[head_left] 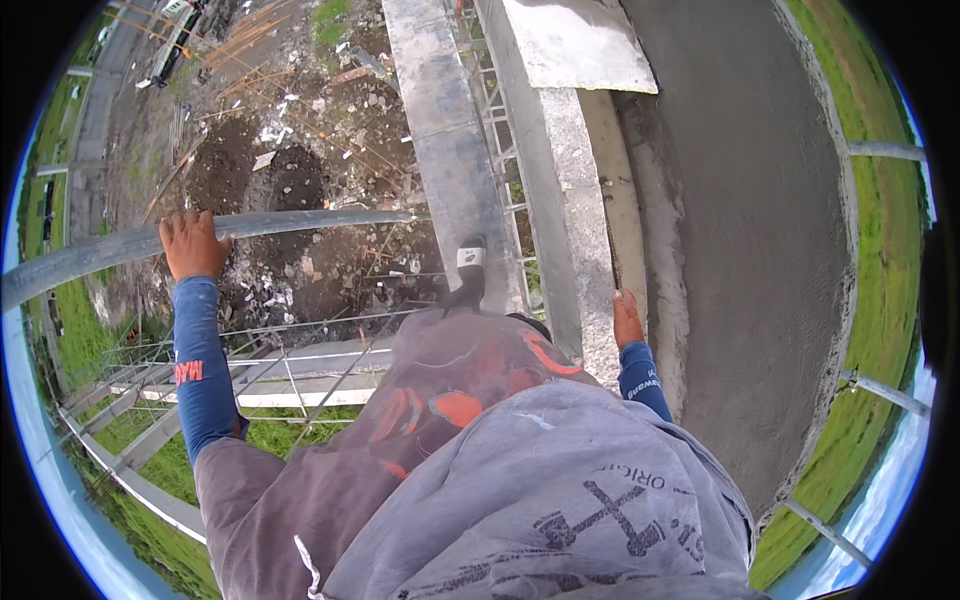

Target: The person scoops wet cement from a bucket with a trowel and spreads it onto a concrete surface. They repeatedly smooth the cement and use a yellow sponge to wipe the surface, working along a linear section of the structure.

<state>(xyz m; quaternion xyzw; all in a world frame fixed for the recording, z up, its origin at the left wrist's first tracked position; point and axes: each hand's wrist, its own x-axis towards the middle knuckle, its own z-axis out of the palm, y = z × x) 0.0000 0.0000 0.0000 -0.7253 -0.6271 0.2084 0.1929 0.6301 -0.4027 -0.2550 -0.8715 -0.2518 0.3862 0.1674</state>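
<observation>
Pipe (pixel 200 236), long and grey, runs across the upper left of the view from the left rim toward the middle, high above the ground. The left hand (pixel 193 245) is wrapped over it from the near side, fingers curled around the top so the knuckles face up. The left arm rises almost straight from the lower body to the pipe, covered in a blue sleeve (pixel 203 370) with red lettering near the elbow.

The right hand (pixel 627 318) lies flat, fingers together and pointing away, pressed on the top of a rough concrete ledge (pixel 590 250) just right of the person's leg. Only the hand and a short stretch of blue sleeve show; the rest of the arm is hidden behind the grey shirt (pixel 560 500).

Between the two hands, one leg in faded purple trousers (pixel 440 380) with orange patches reaches forward, and a dark shoe (pixel 468 272) stands on a narrow grey plank (pixel 445 150) that leads away beside the ledge.

Right of the ledge spreads a wide, smooth surface of wet grey cement (pixel 760 220). Metal scaffold rails (pixel 290 360) cross below the pipe. Far beneath lies bare dirt (pixel 290 150) strewn with rubble and rods, with green grass (pixel 880 300) at the edges.
</observation>
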